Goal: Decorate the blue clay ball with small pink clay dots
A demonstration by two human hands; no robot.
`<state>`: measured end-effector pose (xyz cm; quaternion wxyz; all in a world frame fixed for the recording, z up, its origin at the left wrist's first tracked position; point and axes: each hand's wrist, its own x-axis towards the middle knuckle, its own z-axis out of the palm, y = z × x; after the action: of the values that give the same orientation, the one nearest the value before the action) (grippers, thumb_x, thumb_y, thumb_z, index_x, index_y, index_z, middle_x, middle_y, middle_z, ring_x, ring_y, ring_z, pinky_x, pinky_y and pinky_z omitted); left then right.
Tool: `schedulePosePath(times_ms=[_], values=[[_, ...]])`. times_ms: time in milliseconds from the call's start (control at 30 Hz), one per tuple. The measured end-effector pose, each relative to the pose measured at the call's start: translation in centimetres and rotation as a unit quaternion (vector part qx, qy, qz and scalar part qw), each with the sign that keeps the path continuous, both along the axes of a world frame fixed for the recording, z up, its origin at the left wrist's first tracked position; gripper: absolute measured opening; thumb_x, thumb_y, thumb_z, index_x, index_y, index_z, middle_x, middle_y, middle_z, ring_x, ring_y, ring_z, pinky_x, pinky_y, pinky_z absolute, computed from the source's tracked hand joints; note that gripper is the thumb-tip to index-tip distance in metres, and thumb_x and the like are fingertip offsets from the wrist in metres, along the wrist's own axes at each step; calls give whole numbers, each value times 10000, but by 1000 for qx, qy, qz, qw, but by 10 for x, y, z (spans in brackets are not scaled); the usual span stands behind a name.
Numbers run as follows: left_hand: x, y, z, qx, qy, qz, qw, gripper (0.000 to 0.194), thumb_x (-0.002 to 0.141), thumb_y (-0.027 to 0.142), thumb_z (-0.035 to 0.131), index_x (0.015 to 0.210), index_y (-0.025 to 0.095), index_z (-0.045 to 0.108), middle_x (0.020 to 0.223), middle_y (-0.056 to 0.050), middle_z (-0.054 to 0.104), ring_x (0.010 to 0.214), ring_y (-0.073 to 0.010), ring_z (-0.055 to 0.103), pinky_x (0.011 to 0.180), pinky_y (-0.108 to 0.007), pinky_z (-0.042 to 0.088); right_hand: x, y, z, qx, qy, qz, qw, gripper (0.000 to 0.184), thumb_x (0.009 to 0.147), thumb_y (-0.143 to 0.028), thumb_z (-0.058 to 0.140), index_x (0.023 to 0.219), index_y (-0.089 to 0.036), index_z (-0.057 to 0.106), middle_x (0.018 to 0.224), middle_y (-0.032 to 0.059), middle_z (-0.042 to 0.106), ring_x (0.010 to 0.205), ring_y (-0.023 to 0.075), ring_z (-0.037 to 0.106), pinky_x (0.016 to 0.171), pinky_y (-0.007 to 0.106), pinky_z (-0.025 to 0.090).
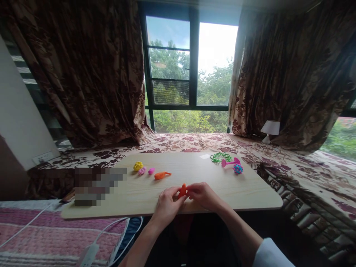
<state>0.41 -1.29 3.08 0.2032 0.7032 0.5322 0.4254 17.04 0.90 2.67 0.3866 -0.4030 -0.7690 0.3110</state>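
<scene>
An upright orange cone-shaped piece (182, 190) is held between the fingers of both hands, near the front edge of the table. My left hand (169, 200) has its thumb and fingers closed round the piece's lower left side. From the right, my right hand (202, 195) pinches it at the side. Just beyond the hands lies a second orange piece (161, 175), rounded at one end with a thin tail pointing right. Farther left are a small magenta lump (151, 171), a pink bumpy lump (142, 170) and a yellow knobbly lump (138, 165).
At the right back of the pale wooden table (133, 202) lie green tangled strands (220, 157), a pink dumbbell-shaped toy (230, 162) and a blue-and-pink knobbly ball (238, 169). A white lamp (270, 128) stands on the window ledge. A power strip (88, 256) is at lower left.
</scene>
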Motion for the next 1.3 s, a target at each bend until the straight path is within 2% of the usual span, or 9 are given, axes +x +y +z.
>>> schedulePosePath(times_ms=[200,367,500,633,767,900,1067,1200,1300], values=[[-2,-3,7,-64,-112,-136,982,385,805,404,479,1085,181,621,948,-30,696,907,-203,609,822,-296,452,6,-1,9,4,54,-10,998,258,797,-258,529,997,-157,658,886,70,685,797,185,620,727,305,486],[1,-6,12,-98,-163,-195,962,394,823,391,469,1123,171,598,982,-44,685,972,-215,582,861,-316,433,7,-8,20,2,76,5,997,239,799,-294,551,975,-186,671,939,63,651,840,177,607,718,280,495],[4,-6,13,-121,-178,-224,951,377,814,373,498,1140,204,585,1013,-38,674,991,-214,568,879,-324,411,7,-9,19,-6,89,16,996,220,796,-311,565,941,-192,681,918,48,634,822,162,606,684,249,496],[5,-7,14,-137,-189,-220,947,361,787,365,545,1107,205,599,980,-30,666,963,-199,555,858,-297,395,10,-8,18,-16,99,16,995,231,772,-339,597,914,-178,681,936,48,625,831,163,598,682,242,489],[6,-10,16,-141,-164,-214,953,323,822,393,475,1001,177,635,827,-22,643,818,-162,546,742,-260,405,13,-12,24,-31,102,55,993,237,808,-353,548,875,-176,691,876,28,644,805,150,597,691,233,481],[9,-14,19,-161,-171,-220,947,330,829,416,446,928,168,641,773,-12,613,730,-134,530,662,-237,403,12,-14,27,-42,115,72,990,243,812,-359,542,838,-169,691,855,25,639,779,146,592,673,229,482],[11,-16,21,-146,-172,-207,952,349,768,432,531,992,186,635,829,-30,642,816,-173,553,750,-280,426,9,-12,25,-49,138,56,988,242,775,-380,584,864,-178,683,938,37,604,722,131,586,629,226,489],[11,-15,21,-121,-154,-206,959,360,804,446,464,920,167,660,837,-52,652,817,-187,559,763,-304,434,7,-13,26,-48,142,50,987,249,777,-387,579,838,-171,686,924,36,591,659,112,578,615,232,493],[11,-12,17,-130,-156,-207,957,360,808,426,472,1013,180,635,856,-45,663,825,-186,578,780,-312,441,8,-13,25,-40,139,45,988,242,769,-378,592,852,-172,687,954,42,585,683,116,583,630,236,496]])
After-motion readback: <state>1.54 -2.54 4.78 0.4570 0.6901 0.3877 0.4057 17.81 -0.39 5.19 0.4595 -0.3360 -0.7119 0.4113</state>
